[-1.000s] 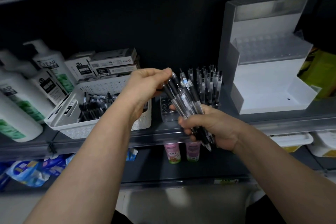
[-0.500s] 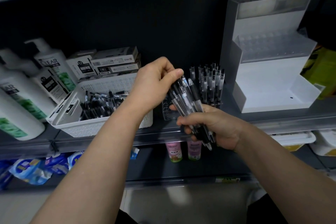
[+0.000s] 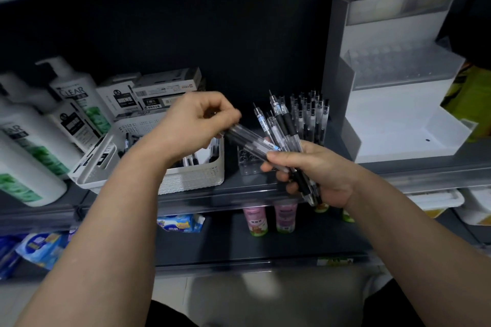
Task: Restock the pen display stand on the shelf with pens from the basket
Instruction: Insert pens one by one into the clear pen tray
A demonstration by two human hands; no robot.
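My right hand [image 3: 316, 170] grips a bundle of clear pens [image 3: 281, 127] with black grips, their tips fanned upward. My left hand [image 3: 196, 122] pinches one pen [image 3: 247, 141] at its upper end; it lies slanted with its lower end still in the right hand's bundle. Behind the hands stands a clear pen display stand [image 3: 248, 164] on the shelf, with several upright pens [image 3: 310, 119] in its back rows and bare holes in front. The white lattice basket [image 3: 191, 175] to the left holds more pens, partly hidden by my left forearm.
White shampoo bottles [image 3: 32, 146] crowd the shelf's left end, with pen boxes [image 3: 159, 93] behind the basket. A tall white and grey display unit [image 3: 393, 103] stands at the right. Small bottles [image 3: 268, 218] and blue packs [image 3: 42, 247] sit on the lower shelf.
My left hand has drawn one pen sideways to the left out of the bundle, tilting it nearly flat. The right hand stays in place with the rest.
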